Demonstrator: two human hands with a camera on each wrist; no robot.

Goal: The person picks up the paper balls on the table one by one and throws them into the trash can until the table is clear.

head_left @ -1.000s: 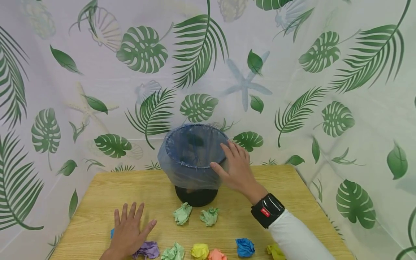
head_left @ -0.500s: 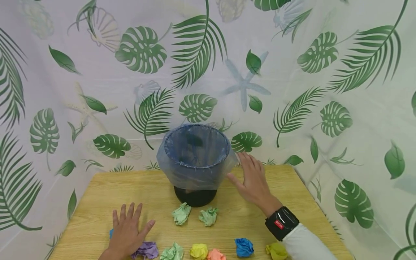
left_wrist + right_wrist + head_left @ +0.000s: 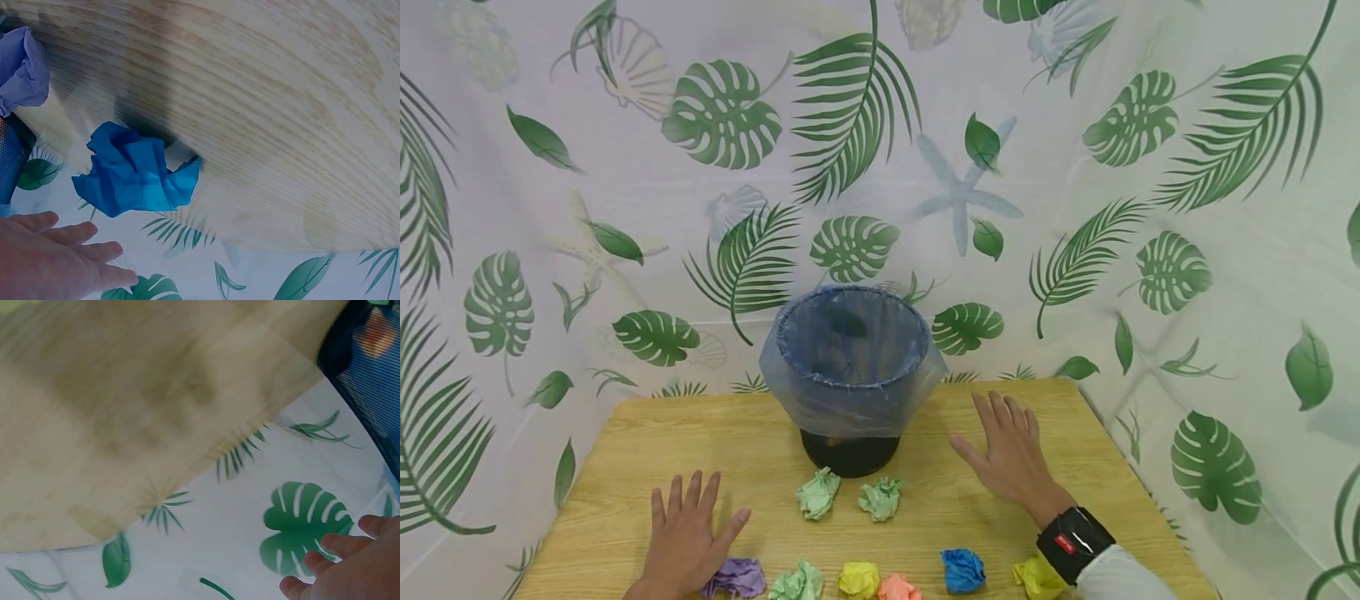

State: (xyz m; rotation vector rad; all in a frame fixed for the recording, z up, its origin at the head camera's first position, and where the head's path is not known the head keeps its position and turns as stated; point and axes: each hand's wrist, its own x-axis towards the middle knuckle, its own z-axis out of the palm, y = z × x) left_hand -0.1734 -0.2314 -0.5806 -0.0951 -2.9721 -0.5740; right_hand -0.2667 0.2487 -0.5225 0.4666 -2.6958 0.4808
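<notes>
Bin (image 3: 852,412): right hand (image 3: 1011,454) nearer, at bin's front-right; left hand (image 3: 683,537) front-left; both hands' fingers apart, holding nothing.

Midway between the worktop's (image 3: 715,429) left and right edges, near the far edge, stood the bin (image 3: 850,456), with the liner (image 3: 850,412) over its rim. The backdrop (image 3: 880,196) hung behind the far edge and along both sides. Just before the bin lay a pair of balls (image 3: 817,493), side by side. Nearer the person, a row of six balls (image 3: 859,580) ran left to right. The left hand (image 3: 683,540) was beside the row's leftmost ball, near another ball (image 3: 137,172); the right hand (image 3: 1011,454), between bin and right edge.
</notes>
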